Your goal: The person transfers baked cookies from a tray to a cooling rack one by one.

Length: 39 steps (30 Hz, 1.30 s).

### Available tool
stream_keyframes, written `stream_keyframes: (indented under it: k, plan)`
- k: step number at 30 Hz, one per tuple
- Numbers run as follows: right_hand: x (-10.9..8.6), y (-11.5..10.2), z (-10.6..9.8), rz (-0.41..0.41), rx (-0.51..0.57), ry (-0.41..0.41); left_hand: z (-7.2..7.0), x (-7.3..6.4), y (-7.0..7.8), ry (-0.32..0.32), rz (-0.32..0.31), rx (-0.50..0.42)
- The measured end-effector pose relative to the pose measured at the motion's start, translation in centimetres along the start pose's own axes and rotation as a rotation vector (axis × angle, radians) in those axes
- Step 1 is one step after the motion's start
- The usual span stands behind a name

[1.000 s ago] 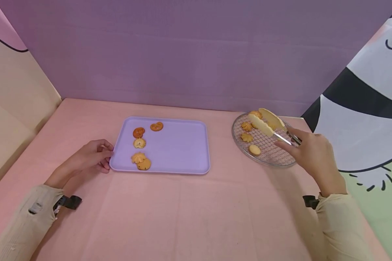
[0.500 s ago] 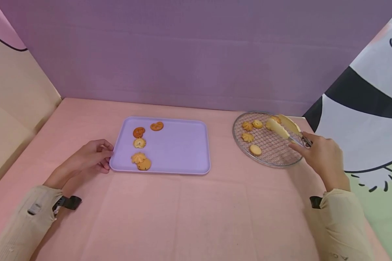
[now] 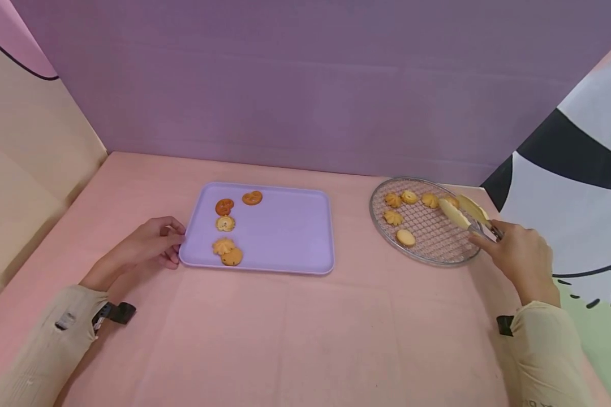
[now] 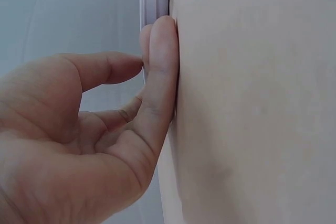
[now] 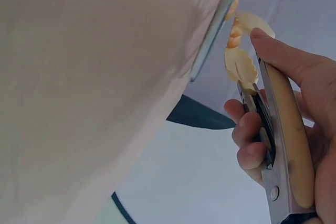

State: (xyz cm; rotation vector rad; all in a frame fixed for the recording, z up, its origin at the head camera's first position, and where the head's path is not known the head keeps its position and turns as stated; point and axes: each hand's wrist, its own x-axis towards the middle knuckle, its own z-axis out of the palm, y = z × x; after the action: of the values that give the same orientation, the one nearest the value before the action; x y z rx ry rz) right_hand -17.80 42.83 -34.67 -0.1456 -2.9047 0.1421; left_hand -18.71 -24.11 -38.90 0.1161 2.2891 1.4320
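In the head view my left hand (image 3: 155, 243) is at the left edge of the lilac tray (image 3: 290, 232), thumb and fingertips on its rim. The left wrist view shows the thumb (image 4: 121, 67) opposite the fingers there. My right hand (image 3: 524, 260) grips metal tongs (image 5: 286, 129) with cream-yellow tips. Between those tips sits a golden-brown cookie (image 5: 234, 34), close over the right part of the round wire rack (image 3: 427, 240). Several other cookies lie on the rack, among them a smooth oval one (image 3: 405, 237) and a ridged one (image 3: 393, 217).
On the tray's left half lie two pretzels (image 3: 224, 207), a round speckled cookie (image 3: 225, 224), and a ridged cookie (image 3: 223, 246) overlapping a round one (image 3: 231, 257). A pink cloth (image 3: 285, 328) covers the table. A purple backdrop (image 3: 305, 85) stands behind.
The right hand has moved right and slightly nearer with the tongs, and the cookie between their tips has travelled along. The left hand stays at the tray. The head view has shifted a little.
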Motion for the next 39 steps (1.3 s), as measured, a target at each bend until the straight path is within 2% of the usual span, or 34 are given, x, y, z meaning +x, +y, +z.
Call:
stream_keyframes:
  k: [9,19,27,39]
  plan:
    - [0.0,0.9,0.3,0.056,-0.031,-0.058,0.0,0.0,0.2,0.0,-0.009,0.017]
    - [-0.2,1.1,-0.1,0.08,-0.022,-0.095,0.0,0.1,0.1,0.002,-0.013,0.011]
    - [-0.2,0.4,-0.6,0.062,-0.003,-0.063,0.0,0.1,0.1,0.001,-0.01,0.005]
    - [-0.3,-2.3,-1.8,-0.01,-0.01,-0.003,-0.1,-0.2,0.4,0.001,-0.004,-0.006]
